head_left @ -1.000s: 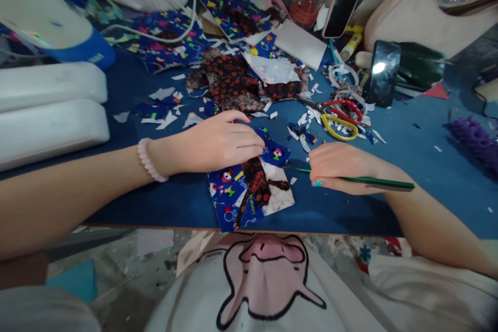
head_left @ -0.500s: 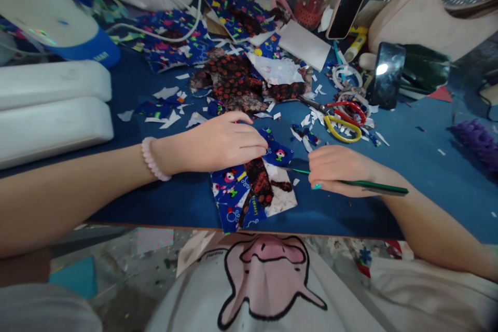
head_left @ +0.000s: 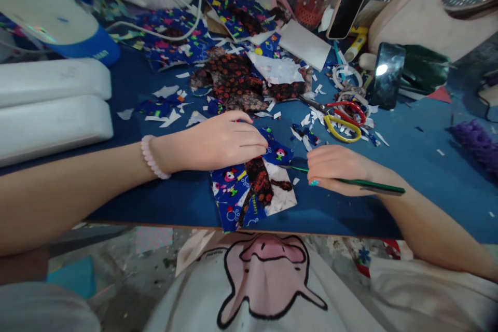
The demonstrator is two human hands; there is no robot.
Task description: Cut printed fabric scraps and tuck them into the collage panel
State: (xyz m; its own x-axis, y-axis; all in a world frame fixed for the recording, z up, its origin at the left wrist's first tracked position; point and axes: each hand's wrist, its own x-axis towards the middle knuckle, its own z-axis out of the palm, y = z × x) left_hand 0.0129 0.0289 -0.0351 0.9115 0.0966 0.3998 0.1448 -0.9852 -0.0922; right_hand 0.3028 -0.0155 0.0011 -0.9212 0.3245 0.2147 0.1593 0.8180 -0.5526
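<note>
A white card (head_left: 282,196) partly covered with blue patterned and dark red-brown fabric pieces lies at the table's front edge. Over its upper left part rests my left hand (head_left: 229,142), palm down, its fingertips on a blue patterned fabric piece (head_left: 279,153). The fingers lie close together and their undersides are hidden. My right hand (head_left: 336,168) is closed round a thin green tool (head_left: 381,187). The tool's thin tip points left and meets the right side of the blue piece, above the white part of the card.
Red-and-yellow-handled scissors (head_left: 342,120) lie behind my right hand among paper scraps. Dark floral fabric (head_left: 233,80) and blue fabric sheets (head_left: 175,41) are heaped at the back. White cases (head_left: 50,124) sit left, a black device (head_left: 388,75) right.
My right hand and the green tool have shifted very slightly left. My left hand stays on the fabric, almost unmoved.
</note>
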